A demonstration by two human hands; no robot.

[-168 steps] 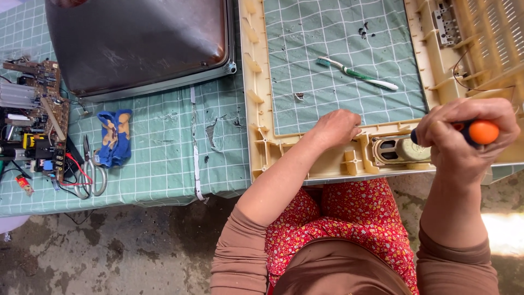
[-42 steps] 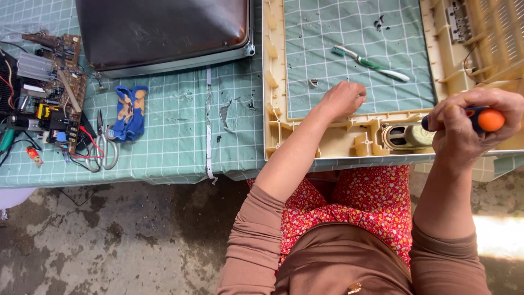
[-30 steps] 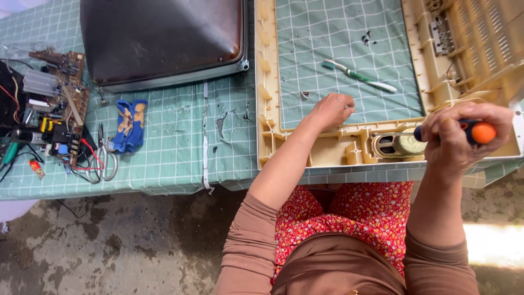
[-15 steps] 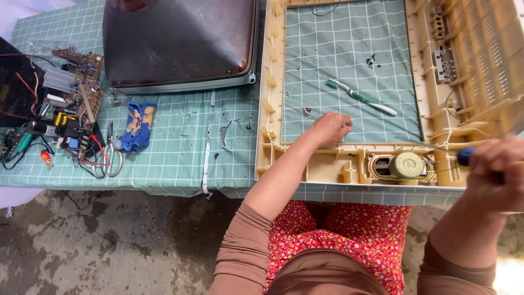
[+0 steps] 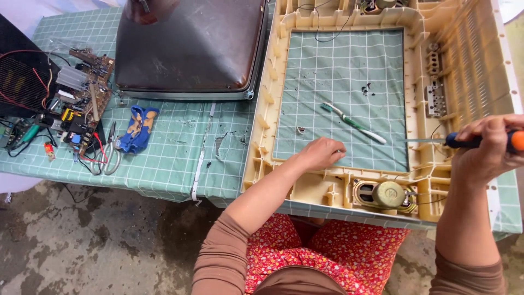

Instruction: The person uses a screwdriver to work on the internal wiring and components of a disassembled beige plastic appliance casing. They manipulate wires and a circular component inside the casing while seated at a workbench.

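A yellowed plastic television casing (image 5: 262, 131) lies open side up on a green checked cloth. My left hand (image 5: 321, 153) rests on the casing's near inner edge, fingers loosely curled, holding nothing. My right hand (image 5: 488, 150) is closed on a screwdriver (image 5: 464, 141) with a blue and orange handle; its shaft points left toward the casing's right wall. A round speaker (image 5: 385, 194) sits in the near rim between my two hands. A green and white toothbrush (image 5: 352, 123) lies inside the frame, beyond my left hand.
A dark picture tube (image 5: 191, 49) lies face down at the upper left. A circuit board with wires (image 5: 76, 104) sits at the far left, with scissors (image 5: 109, 155) and blue pliers (image 5: 137, 128) beside it. The table's near edge (image 5: 136, 188) drops to a concrete floor.
The view has tilted up, showing more of the casing. My right hand has lifted the screwdriver from beside the speaker to the casing's right wall. My left hand has stayed on the near edge.
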